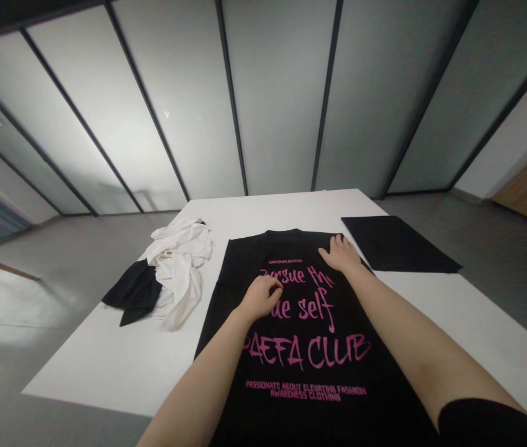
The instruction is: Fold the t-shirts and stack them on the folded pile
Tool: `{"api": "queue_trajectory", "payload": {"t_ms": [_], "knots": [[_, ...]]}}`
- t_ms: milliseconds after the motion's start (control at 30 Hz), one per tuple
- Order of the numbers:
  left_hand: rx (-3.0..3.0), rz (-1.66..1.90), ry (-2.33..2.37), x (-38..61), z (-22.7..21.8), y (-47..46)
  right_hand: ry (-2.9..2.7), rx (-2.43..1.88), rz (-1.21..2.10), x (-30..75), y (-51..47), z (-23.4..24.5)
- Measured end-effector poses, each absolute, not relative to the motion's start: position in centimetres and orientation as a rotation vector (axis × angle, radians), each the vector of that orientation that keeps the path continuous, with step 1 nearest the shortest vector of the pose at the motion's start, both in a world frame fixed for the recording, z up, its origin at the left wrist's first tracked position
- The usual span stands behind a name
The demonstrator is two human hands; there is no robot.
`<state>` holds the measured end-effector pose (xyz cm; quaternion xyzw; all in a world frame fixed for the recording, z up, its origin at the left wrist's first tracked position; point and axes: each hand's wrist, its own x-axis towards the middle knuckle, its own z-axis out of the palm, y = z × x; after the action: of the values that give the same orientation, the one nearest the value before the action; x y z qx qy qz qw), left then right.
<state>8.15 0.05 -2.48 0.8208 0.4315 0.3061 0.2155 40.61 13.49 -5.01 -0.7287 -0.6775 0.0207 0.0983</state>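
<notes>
A black T-shirt (300, 323) with pink lettering lies spread on the white table, its collar toward the far side. My right hand (341, 253) rests on the shirt's far right shoulder, fingers stretched out and lying flat. Over the left part of the print is my left hand (261, 297), loosely curled, with a gap between thumb and forefinger and nothing visible in it. Its curled fingers hide some of the letters. Whether this hand touches the cloth is hard to tell.
A crumpled white garment (179, 267) with a black part (135, 290) lies on the table (90, 366) to the left. At the right, a flat black folded cloth or board (398, 245) reaches past the table's edge. Frosted glass panels (282, 93) stand behind.
</notes>
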Motion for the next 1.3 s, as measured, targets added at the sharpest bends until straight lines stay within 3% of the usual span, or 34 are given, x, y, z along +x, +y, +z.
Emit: {"api": "queue_trajectory", "payload": {"t_ms": [367,600,733,900,1067,1300], "knots": [[2.244,0.897,1.159,8.1,-2.4,0.0,-1.948,-2.090,0.047,40.3,13.3,-4.4],[2.255,0.888,1.163,8.2,-2.5,0.2,-1.525,-1.945,0.002,42.1,10.4,-2.9],[2.247,0.886,1.150,8.2,-2.5,0.3,-1.716,-2.033,0.190,42.9,10.1,-3.5],[2.220,0.909,1.134,8.2,-2.2,0.0,-1.892,-2.122,0.047,40.5,9.6,-4.2],[2.099,1.072,1.149,8.2,-1.5,-0.5,-1.921,-2.197,0.104,38.5,8.6,-3.6],[1.905,1.236,1.230,8.1,-1.9,-1.4,-1.790,-2.005,0.089,39.5,7.3,-3.6]]}}
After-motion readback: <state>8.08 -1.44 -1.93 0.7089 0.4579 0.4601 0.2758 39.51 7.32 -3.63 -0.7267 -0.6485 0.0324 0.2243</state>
